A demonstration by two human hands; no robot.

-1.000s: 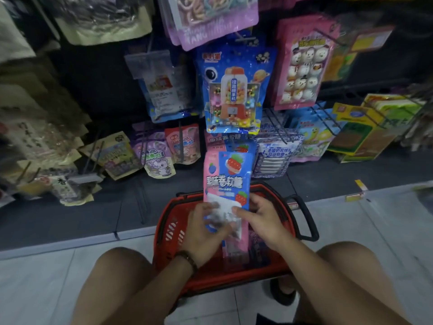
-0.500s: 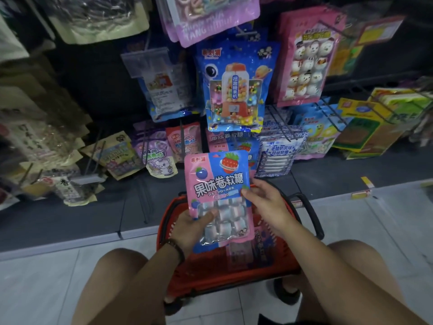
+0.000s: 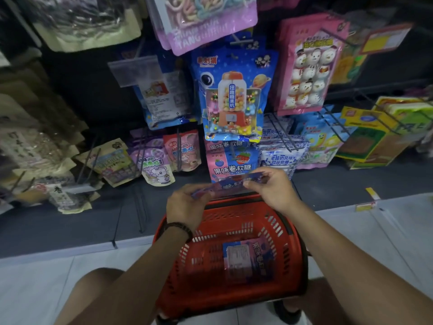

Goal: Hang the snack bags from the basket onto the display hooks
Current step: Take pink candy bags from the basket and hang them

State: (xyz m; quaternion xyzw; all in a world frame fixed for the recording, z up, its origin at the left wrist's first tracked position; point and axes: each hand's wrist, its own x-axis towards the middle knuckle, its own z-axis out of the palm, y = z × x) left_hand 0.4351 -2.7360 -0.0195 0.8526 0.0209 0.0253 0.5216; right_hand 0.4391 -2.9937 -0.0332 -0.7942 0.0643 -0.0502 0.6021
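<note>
Mid-carry; pinching snack bag [image 3: 230, 184] by both ends with left grip [image 3: 187, 204] and right grip [image 3: 271, 188], flat above basket [image 3: 234, 221]; next likely needs tilting upright, threading hang-hole onto hook [image 3: 232, 153] (matching bags [image 3: 232, 169] there); second bag [image 3: 246, 259] in basket.

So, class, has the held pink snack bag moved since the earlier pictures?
Yes: from over the red basket, the pink snack bag moved forward past its far rim.

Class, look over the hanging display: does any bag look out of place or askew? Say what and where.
One does: the blue bag left of the gumball-machine bag hangs back-to-front, its white label panel facing out and tilted, while neighbouring bags show their fronts.
</note>
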